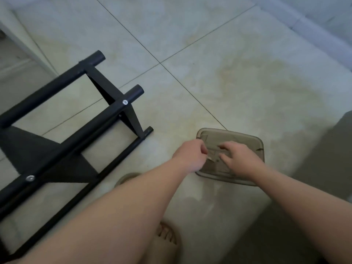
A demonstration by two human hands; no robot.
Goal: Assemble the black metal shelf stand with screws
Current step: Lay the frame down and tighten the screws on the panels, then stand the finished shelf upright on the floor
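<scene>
Stand (80, 119): black metal, lying on its side on the floor (209, 73) at left, well apart from the hands; likely laid flat so its joints face up for fastening.
Screws: one silver head (125, 102) seated in the upper tube, another (30, 178) lower down the same tube, so part of the frame looks already joined.
Tray (228, 132): shallow, translucent brown, on the floor right of the stand. It probably holds loose hardware, but the contents are too blurred to name.
Left hand (190, 155): at the tray's left edge, fingers curled inward as if pinching; whether it holds anything cannot be told.
Right hand (238, 159): over the tray, fingers spread and pointing down, gripping nothing that shows. It seems to be sorting through the tray.
Sandal (167, 237): below the arms, near the bottom edge.
Step, as judged: picking the next screw.
</scene>
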